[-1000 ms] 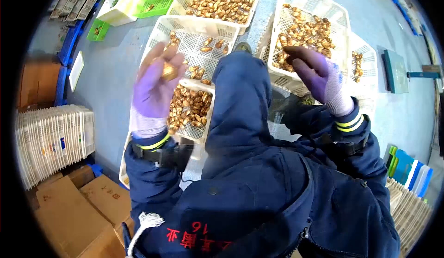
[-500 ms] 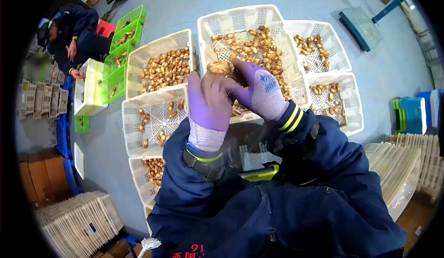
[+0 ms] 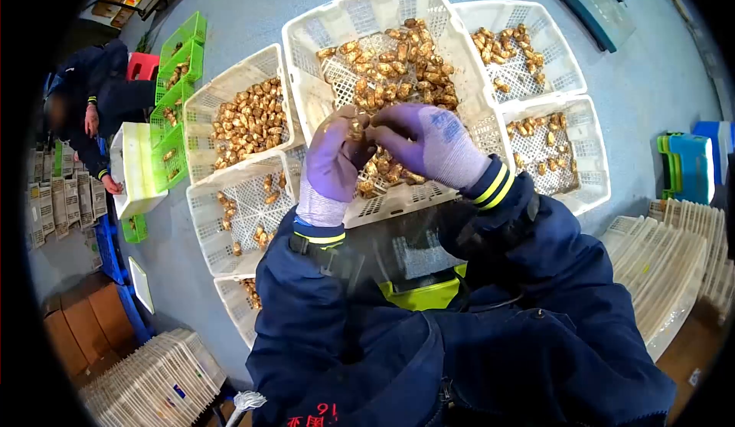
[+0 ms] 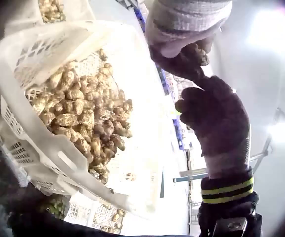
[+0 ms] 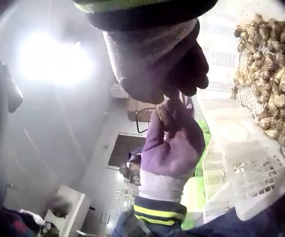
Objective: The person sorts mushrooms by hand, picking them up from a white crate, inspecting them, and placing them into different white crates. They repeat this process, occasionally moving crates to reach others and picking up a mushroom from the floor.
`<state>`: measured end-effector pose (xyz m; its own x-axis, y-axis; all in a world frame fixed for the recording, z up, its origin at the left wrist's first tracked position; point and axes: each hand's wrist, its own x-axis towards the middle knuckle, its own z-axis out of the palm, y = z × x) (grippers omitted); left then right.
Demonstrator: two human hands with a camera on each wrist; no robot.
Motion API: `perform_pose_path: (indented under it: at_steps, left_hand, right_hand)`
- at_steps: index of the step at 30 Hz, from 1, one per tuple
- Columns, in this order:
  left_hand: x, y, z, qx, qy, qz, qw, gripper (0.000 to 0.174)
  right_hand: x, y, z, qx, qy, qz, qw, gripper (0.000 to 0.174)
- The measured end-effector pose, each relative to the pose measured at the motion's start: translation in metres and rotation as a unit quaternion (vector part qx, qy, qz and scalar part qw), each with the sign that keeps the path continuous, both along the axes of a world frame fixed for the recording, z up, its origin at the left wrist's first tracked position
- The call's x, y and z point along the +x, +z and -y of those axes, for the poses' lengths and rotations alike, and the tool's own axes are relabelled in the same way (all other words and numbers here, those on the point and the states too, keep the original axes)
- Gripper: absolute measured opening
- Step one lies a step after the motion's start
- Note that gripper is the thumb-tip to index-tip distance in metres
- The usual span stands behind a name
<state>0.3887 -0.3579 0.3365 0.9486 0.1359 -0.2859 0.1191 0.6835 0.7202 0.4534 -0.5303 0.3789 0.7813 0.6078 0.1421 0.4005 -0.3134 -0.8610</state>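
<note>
In the head view my left hand (image 3: 331,159), in a purple-and-white glove, grips a small brown mushroom (image 3: 355,128) above the near edge of a large white crate (image 3: 306,48). My gloved right hand (image 3: 429,142) meets it from the other side, its thumb and fingertips brought together on the mushroom's right side. The left wrist view shows the mushroom's knobby end (image 4: 201,53) between dark glove fingertips. Seen from the right wrist, it is partly covered by fingers of both hands. Many loose mushrooms (image 3: 417,59) lie in the large crate below.
Smaller white crates with mushrooms stand left (image 3: 195,105) and right (image 3: 589,151). Green baskets (image 3: 164,121) and a white foam box (image 3: 134,170) lie further left, beside another person (image 3: 107,90). Stacked white trays (image 3: 651,274) are at right; a scale (image 3: 593,9) is behind.
The left hand has carried the mushroom from the left crates to the large crate. My right hand has come in to meet it. The head view has swung toward the middle.
</note>
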Motion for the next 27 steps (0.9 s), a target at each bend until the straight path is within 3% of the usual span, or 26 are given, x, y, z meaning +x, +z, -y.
perform_pose_path:
  at_steps: [1, 2, 4, 6, 7, 8, 10, 14, 18, 19, 22, 25, 27]
  left_hand:
    - [-0.001, 0.001, -0.005, 0.029, -0.018, 0.014, 0.999, 0.041]
    - [-0.002, 0.002, -0.007, 0.041, -0.017, 0.015, 0.999, 0.042]
    - [-0.002, -0.001, -0.013, 0.061, -0.009, -0.019, 0.998, 0.04]
    - [-0.003, -0.004, -0.015, 0.075, -0.026, -0.032, 0.996, 0.039]
    - [-0.003, -0.006, -0.012, 0.092, -0.018, -0.063, 0.994, 0.037]
    - [-0.003, -0.013, -0.015, 0.07, -0.027, -0.065, 0.995, 0.038]
    - [-0.002, -0.02, -0.019, 0.033, 0.001, -0.098, 0.995, 0.038]
    - [-0.003, -0.002, -0.034, 0.064, 0.005, -0.054, 0.996, 0.038]
    - [-0.005, 0.007, -0.015, 0.152, -0.063, -0.058, 0.985, 0.036]
    - [-0.008, 0.007, -0.008, 0.241, -0.084, -0.033, 0.966, 0.039]
    - [-0.01, 0.008, -0.001, 0.174, -0.137, -0.087, 0.971, 0.051]
    - [-0.006, 0.002, 0.003, 0.035, -0.121, -0.049, 0.991, 0.055]
    - [-0.005, 0.005, 0.005, 0.032, -0.118, -0.02, 0.992, 0.058]
  right_hand:
    - [0.006, -0.005, 0.005, -0.027, -0.049, -0.06, 0.997, 0.026]
    - [0.016, -0.013, 0.009, -0.007, -0.082, -0.03, 0.996, 0.026]
    - [0.033, -0.018, 0.03, -0.016, -0.149, -0.1, 0.984, 0.027]
    - [0.053, -0.033, 0.049, -0.045, -0.183, -0.032, 0.981, 0.027]
    - [0.061, -0.033, 0.055, -0.052, -0.206, -0.104, 0.972, 0.028]
    - [0.068, -0.045, 0.059, -0.021, -0.222, -0.092, 0.971, 0.034]
    - [0.074, -0.059, 0.067, -0.037, -0.211, -0.094, 0.972, 0.035]
    - [0.071, -0.065, 0.065, -0.073, -0.187, -0.083, 0.976, 0.036]
    - [0.063, -0.06, 0.053, -0.084, -0.168, -0.1, 0.977, 0.034]
    - [0.056, -0.053, 0.048, -0.089, -0.152, -0.072, 0.982, 0.033]
    - [0.045, -0.029, 0.035, -0.169, -0.089, -0.082, 0.978, 0.03]
    - [0.053, -0.045, 0.044, -0.119, -0.117, -0.067, 0.984, 0.033]
    - [0.062, -0.059, 0.051, -0.113, -0.126, -0.051, 0.984, 0.035]
